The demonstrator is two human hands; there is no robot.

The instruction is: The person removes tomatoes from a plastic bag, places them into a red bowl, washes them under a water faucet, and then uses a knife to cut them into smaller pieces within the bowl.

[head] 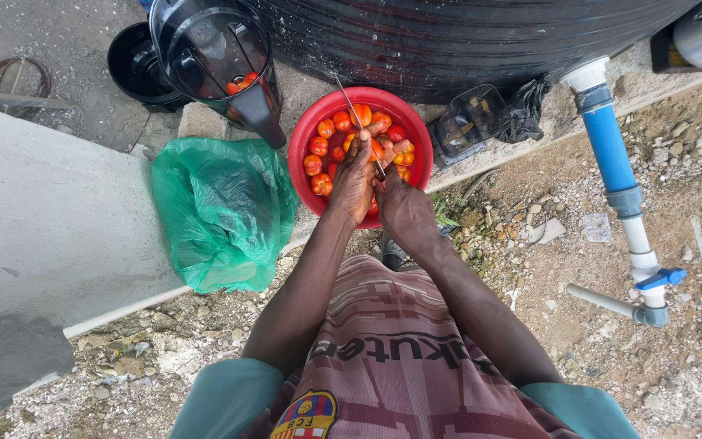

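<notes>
Over the red bowl (pixel 305 134) I see both of my hands meeting at its near rim: the left hand (pixel 354 180) is cupped around something I cannot make out, probably one of the fruits, its fingers curled narrow and its back turned to the camera, while the right hand (pixel 402 205) sits just beside it, closed around the handle of a thin knife (pixel 357 122) whose blade slants up and away across the bowl. Inside the bowl lie the red and orange tomatoes (pixel 323 149), packed close together in water on the far and left parts, with a few pale pieces towards the right side. Left of the bowl and touching nothing of it that I can tell, a dark blender jug (pixel 214 57) stands tilted towards the camera with a few red pieces at its bottom; beyond the jug sits a black bucket (pixel 134 69). Nearer than the jug, left of the bowl, a crumpled green plastic bag (pixel 221 207) rests on the edge of a grey concrete slab (pixel 46 211). Behind the bowl rises a large black ribbed tank (pixel 465 36). Right of the bowl lies a clear lid (pixel 469 118) against a black bag, and well apart further right runs a blue and white pipe (pixel 615 162) with a blue-handled tap (pixel 658 279) over gravel.
</notes>
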